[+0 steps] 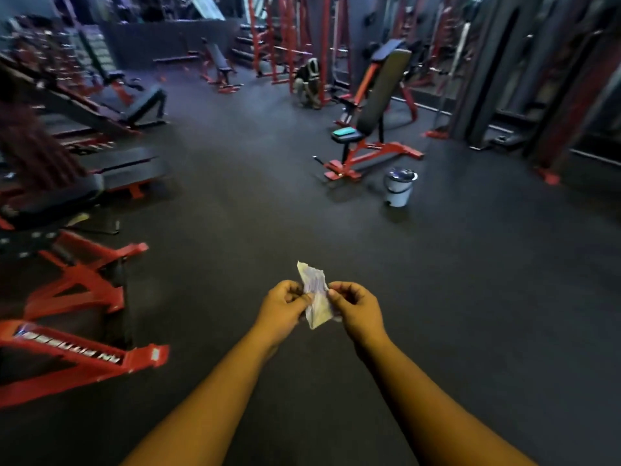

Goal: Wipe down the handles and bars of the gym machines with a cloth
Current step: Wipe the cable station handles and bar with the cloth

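A small crumpled pale cloth (315, 294) hangs upright between my two hands over the dark gym floor. My left hand (285, 306) pinches its left edge with curled fingers, and my right hand (355, 307) pinches its right edge. Both forearms reach forward from the bottom of the view. A red-framed machine (77, 317) stands close on my left. A red adjustable bench with a black pad (376, 105) stands ahead to the right, well out of reach.
A small white bin with a lid (399, 186) stands on the floor by the bench. A teal object (344, 131) lies on the bench seat. Black benches (131, 163) line the left side. Red racks (285, 38) stand at the back, where a person (307, 82) crouches. Dark rubber floor (235, 203) stretches ahead.
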`<control>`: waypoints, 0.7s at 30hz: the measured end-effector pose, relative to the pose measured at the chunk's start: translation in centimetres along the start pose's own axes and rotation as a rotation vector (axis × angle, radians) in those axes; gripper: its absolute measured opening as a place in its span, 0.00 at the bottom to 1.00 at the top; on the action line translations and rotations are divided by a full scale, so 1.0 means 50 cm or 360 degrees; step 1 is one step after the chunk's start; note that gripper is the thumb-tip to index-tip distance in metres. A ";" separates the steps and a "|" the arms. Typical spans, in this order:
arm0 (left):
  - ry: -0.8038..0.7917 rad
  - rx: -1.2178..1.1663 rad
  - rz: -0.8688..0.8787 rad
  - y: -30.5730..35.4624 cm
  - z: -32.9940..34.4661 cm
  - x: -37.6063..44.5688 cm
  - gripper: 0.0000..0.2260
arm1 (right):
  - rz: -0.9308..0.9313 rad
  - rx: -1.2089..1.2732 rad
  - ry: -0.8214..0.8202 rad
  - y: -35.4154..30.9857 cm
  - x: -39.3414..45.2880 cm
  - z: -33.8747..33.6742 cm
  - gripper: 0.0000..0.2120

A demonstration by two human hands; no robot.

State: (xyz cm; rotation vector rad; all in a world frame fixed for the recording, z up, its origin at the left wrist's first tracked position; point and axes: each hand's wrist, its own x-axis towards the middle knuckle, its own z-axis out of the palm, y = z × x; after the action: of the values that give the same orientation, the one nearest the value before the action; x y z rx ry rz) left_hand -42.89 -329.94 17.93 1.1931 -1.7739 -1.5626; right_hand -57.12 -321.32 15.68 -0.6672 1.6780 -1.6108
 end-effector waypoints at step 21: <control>-0.0468 -0.0291 -0.0093 0.117 0.191 0.308 0.10 | 0.0108 -0.0131 0.0606 -0.080 0.191 -0.133 0.10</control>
State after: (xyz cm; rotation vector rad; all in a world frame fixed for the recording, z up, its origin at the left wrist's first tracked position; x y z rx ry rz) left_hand -60.04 -338.14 18.56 0.9760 -1.7363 -1.9722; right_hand -68.59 -324.92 18.18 -0.3507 2.0233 -1.7048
